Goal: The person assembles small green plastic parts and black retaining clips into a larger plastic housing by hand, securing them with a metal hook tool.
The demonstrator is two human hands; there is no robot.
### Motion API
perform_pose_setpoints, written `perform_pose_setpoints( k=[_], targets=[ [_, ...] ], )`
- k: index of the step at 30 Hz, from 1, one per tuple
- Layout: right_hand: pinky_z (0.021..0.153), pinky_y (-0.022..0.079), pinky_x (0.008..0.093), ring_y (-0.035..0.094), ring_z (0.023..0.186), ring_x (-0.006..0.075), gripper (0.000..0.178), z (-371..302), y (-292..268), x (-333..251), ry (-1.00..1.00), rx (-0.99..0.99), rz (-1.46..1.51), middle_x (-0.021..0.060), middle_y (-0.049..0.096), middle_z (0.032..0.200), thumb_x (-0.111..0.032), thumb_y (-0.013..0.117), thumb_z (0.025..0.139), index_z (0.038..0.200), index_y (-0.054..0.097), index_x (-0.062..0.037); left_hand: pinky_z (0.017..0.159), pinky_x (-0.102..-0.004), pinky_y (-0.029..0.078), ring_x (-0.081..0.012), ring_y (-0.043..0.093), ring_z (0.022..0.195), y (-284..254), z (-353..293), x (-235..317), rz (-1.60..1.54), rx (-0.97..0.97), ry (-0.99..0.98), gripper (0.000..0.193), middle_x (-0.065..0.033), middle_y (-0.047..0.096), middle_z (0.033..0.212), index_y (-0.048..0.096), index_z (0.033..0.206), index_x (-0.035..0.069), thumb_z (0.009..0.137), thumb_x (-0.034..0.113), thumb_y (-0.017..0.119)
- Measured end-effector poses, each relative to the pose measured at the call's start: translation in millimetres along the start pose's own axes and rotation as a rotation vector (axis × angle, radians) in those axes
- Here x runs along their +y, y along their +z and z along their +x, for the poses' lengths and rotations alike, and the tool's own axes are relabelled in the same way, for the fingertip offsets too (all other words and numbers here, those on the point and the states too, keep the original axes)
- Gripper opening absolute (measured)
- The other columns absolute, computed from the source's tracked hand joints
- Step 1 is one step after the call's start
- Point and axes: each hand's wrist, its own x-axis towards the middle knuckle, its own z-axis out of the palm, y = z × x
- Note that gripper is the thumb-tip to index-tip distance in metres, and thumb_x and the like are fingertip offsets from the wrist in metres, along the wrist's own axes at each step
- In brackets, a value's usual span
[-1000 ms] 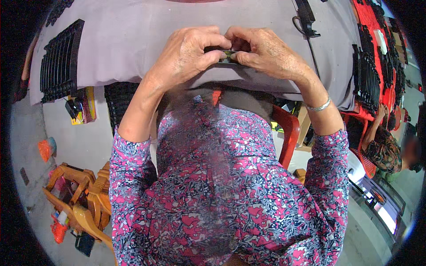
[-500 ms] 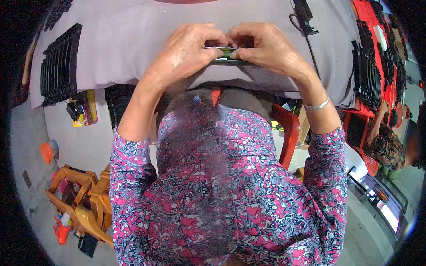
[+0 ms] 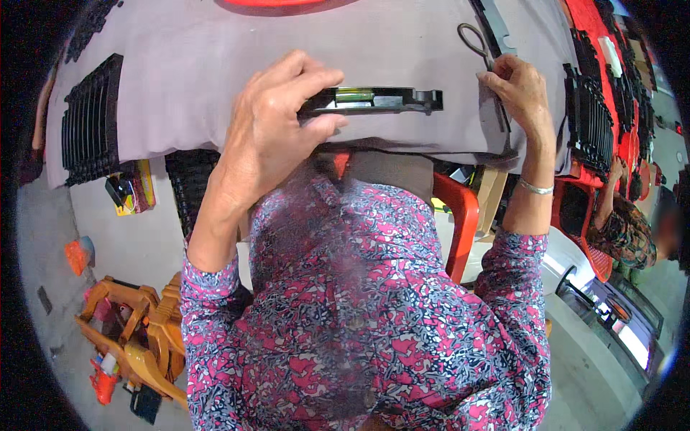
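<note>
My left hand [image 3: 277,108] holds the left end of a long black plastic housing [image 3: 399,98], thumb along the near edge and index finger along the far one. A yellow-green strip [image 3: 355,94] lies in the slot of the housing, which rests level on the cloth. Farther right, my right hand [image 3: 519,90] has its fingers closed on a thin dark tool with a loop handle [image 3: 468,37], like scissors. The hand hides part of the tool. Another long black part [image 3: 494,27] lies just beyond it.
A grey cloth [image 3: 180,86] covers the table. Black slatted parts [image 3: 91,118] lie stacked at its left end, more [image 3: 593,111] at the right. A red basin rim [image 3: 280,7] shows at the far edge. A red chair [image 3: 463,223] and another person's arm [image 3: 607,194] are to the right.
My right hand has left the black housing and moved right onto the loop-handled tool. My left hand stays at the housing, which now shows along most of its length.
</note>
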Motion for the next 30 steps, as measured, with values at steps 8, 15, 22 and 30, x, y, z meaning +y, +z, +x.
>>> perform_pose_setpoints(
  k=[8,15,22,30],
  targets=[
    [0.071,0.052,0.0384,0.068,0.074,0.0306,0.030,9,6,5,-0.022,-0.039,0.184,0.0182,0.069,0.080,-0.021,0.072,0.075,0.096,0.067,0.0001,0.083,-0.0393,0.044,-0.0276,0.061,0.089,15,-3,0,0.139,0.003,0.085,0.038,-0.0077,0.062,0.093,0.067,0.103,0.005,0.066,0.008,0.078],
    [0.066,0.052,0.0360,0.065,0.066,0.0230,0.023,1,19,-21,0.017,0.067,0.076,0.0152,0.064,0.067,-0.018,0.066,0.071,0.084,0.068,0.0006,0.085,-0.0405,0.044,-0.0288,0.060,0.091,26,-6,-13,0.215,0.025,0.108,0.037,-0.0074,0.062,0.092,0.067,0.104,0.007,0.068,0.010,0.077],
    [0.056,0.043,0.0295,0.050,0.055,0.0129,0.020,2,29,-18,0.017,0.145,0.294,0.0067,0.055,0.058,-0.017,0.065,0.072,0.081,0.065,0.0009,0.083,-0.0408,0.043,-0.0280,0.059,0.087,29,-5,-18,0.243,0.015,0.136,0.035,-0.0063,0.060,0.090,0.067,0.103,0.009,0.070,0.011,0.076],
    [0.050,0.032,0.0220,0.039,0.055,0.0055,0.012,-9,25,-30,-0.034,-0.018,1.116,-0.0060,0.051,0.070,-0.014,0.058,0.081,0.087,0.060,-0.0035,0.079,-0.0395,0.044,-0.0258,0.059,0.084,32,-5,-19,0.281,0.070,0.187,0.033,-0.0050,0.059,0.087,0.068,0.101,0.009,0.069,0.013,0.076]
  ],
)
